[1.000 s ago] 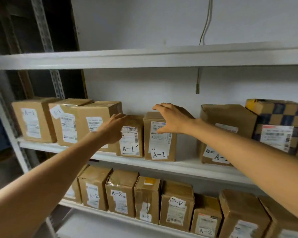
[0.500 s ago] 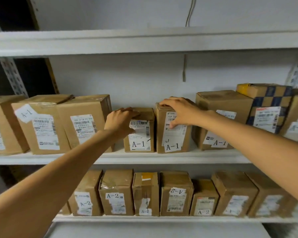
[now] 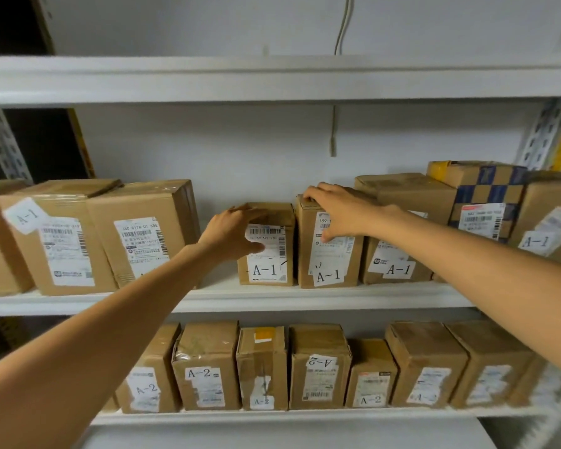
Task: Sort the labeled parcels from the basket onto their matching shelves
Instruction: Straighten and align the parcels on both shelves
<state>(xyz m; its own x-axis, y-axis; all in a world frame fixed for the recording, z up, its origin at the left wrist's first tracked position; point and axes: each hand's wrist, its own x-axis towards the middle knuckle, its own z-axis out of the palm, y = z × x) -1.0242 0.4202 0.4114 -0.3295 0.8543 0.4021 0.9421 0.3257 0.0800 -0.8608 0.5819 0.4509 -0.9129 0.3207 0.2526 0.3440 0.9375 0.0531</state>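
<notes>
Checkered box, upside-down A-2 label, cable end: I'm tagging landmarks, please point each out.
Checkered box point(image 3: 494, 189), head view, blue-and-tan front.
Upside-down A-2 label point(image 3: 320, 361), head view, label's middle.
Cable end point(image 3: 333, 147), head view, bottom plug.

Head view, two arms in frame.

Left forearm point(image 3: 110, 335): bare along its whole visible length, from the lower left corner of the frame to the wrist. It looks very broad at the corner and narrows steadily toward the centre.

Left hand point(image 3: 232, 233): bare, just left of centre. The back of the hand and the thumb are visible.

Right forearm point(image 3: 467, 254): bare from the right edge of the frame to the wrist, slim, with a smooth outline.

Right hand point(image 3: 340, 210): bare, a little above centre. Knuckles, the back of the hand and the thumb are visible. Nails are too small to make out.
</notes>
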